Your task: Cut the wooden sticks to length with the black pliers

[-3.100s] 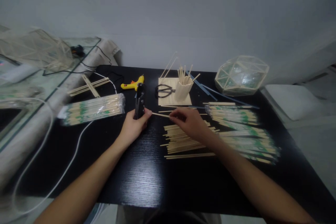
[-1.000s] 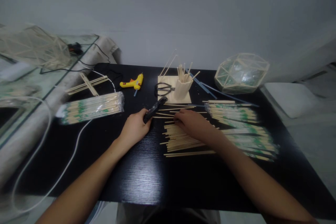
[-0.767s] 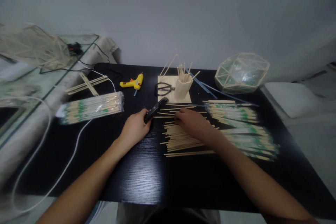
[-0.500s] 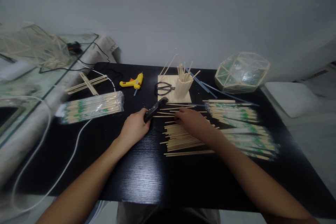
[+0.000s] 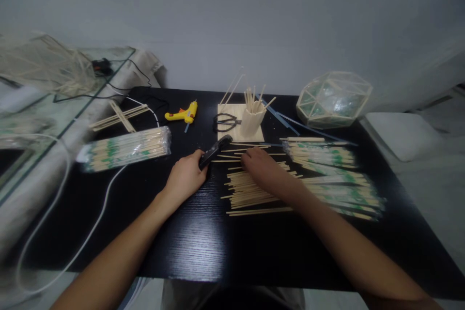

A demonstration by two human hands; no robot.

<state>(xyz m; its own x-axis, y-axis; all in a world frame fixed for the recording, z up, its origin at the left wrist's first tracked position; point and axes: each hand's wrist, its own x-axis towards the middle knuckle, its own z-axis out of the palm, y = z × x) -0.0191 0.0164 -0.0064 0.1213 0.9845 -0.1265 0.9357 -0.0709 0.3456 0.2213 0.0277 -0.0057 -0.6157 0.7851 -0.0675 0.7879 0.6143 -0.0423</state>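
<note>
My left hand (image 5: 187, 174) is wrapped round a long black hand tool (image 5: 215, 151), its far end pointing up and right; its exact kind is unclear. My right hand (image 5: 262, 164) lies over the upper part of a pile of loose wooden chopsticks (image 5: 250, 189). Its fingers are curled together and point down among the chopsticks, so what they grip is hidden. Just beyond both hands, a cup made of wooden sticks (image 5: 251, 123) stands on a square stick base (image 5: 225, 109), with several chopsticks (image 5: 250, 97) upright in it. Black-handled scissors (image 5: 225, 123) lie on that base.
A yellow glue gun (image 5: 185, 114), crossed sticks (image 5: 121, 116) and a packet of chopsticks (image 5: 127, 147) lie left. More chopstick packets (image 5: 337, 189) spread to the right. Behind them sit bluish strips (image 5: 278, 116) and a faceted stick-framed model (image 5: 334, 99). A white cable (image 5: 105, 198) crosses the left side.
Almost nothing differs. My right hand has shifted very slightly left over the chopsticks, while my left hand stays in place with the black tool.
</note>
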